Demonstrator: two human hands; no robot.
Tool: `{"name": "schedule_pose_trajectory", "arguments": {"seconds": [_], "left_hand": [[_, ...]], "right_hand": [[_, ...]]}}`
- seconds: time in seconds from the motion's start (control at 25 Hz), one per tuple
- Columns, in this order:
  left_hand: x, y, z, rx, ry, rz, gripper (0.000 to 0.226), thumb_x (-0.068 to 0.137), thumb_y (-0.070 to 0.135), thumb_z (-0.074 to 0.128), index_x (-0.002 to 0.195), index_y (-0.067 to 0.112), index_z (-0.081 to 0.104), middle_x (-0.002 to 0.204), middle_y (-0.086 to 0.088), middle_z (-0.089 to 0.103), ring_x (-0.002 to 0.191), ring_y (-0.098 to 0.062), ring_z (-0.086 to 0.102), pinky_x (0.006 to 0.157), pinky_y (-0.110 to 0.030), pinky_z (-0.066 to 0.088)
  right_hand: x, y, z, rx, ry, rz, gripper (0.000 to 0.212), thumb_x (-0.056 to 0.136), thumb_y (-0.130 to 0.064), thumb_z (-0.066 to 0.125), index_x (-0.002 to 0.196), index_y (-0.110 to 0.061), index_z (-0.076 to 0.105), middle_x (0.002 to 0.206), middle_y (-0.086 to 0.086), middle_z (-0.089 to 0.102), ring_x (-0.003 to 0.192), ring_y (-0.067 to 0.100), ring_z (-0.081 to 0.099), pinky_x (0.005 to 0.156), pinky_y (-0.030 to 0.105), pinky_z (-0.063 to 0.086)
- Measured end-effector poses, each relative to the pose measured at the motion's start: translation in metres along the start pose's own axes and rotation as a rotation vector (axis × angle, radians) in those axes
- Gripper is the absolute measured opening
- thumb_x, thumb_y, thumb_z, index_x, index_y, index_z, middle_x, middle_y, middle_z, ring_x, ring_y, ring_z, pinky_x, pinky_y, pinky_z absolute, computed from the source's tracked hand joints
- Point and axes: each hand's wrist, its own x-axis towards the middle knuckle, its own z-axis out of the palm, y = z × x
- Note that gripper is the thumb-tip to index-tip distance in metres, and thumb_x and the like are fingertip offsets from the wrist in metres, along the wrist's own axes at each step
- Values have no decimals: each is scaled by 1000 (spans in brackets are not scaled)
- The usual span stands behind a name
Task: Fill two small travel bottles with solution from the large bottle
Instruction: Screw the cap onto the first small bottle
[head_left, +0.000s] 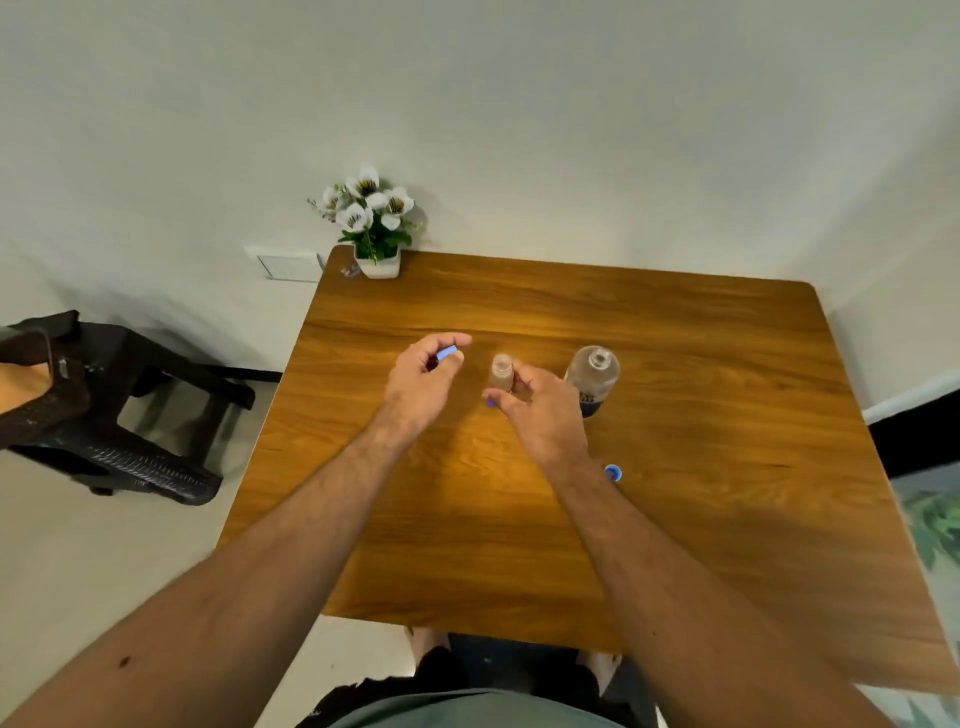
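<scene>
Pinching a blue cap (447, 354), the left hand (423, 384) hovers raised; right hand (535, 410) grip grasps the small bottle (502, 371).

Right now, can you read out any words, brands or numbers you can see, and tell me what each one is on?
Large bottle: a dark blue label with white lettering, too blurred to read.
Small bottle: no print visible.
Blue caps and flower pot: no text visible.
Nothing in view is legible.
</scene>
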Motion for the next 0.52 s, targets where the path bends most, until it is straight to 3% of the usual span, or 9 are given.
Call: {"name": "schedule_pose_trajectory", "arguments": {"seconds": [0.12,0.2,0.32,0.52], "left_hand": [[0,53,2,-173,51,130,17,91,18,71,101,30,73,101,5,71,92,-10,63,94,-43,58],[0,87,5,-266,67,206,20,86,15,77,103,24,72,96,4,71,90,-9,65,89,-33,59],[-3,136,9,-324,100,320,28,80,12,82,104,18,71,93,1,72,87,-8,67,82,-23,57],[-6,191,13,-338,104,450,30,77,6,82,104,14,71,87,2,72,83,-8,71,79,-24,58]], "right_hand": [[15,-30,-37,-26,101,-133,42,83,-39,78,117,-16,71,100,1,72,90,18,65,84,41,55],[23,-47,-57,2,138,-203,36,84,-39,76,112,-17,72,92,0,70,82,18,64,75,42,55],[31,-73,-86,6,151,-229,27,86,-44,73,103,-23,72,80,-4,66,69,11,59,64,34,51],[32,-106,-127,61,204,-298,31,88,-41,74,113,-22,73,87,-3,67,77,10,63,72,26,51]]}}
